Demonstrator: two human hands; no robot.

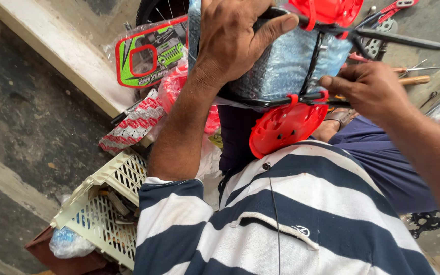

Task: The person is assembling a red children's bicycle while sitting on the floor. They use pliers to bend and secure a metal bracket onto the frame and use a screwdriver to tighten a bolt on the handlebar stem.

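While the left hand is clamped over the top of a bubble-wrapped part, thumb stretched toward 3 o'clock along a black rod, the grip of the right hand is pinched, fingertips at the lower black rod near the wrap's 5 o'clock corner. What the fingertips pinch cannot be made out; it may be a tie or the rod itself.

The wrapped part is held up in front of the chest, not rested on any surface. Two red plastic discs are seen on it: one at 6 o'clock, fastened on the lower rod, another at 12 o'clock, partly cut off by the frame edge.

Judged state: wrapping is intact, so unpacking is not done; both discs look seated; work at the lower rod is judged in hand.

Surroundings: printed packets at 9 o'clock, a cream slotted crate at 7 o'clock on the concrete floor, a wooden-handled tool at 3 o'clock.
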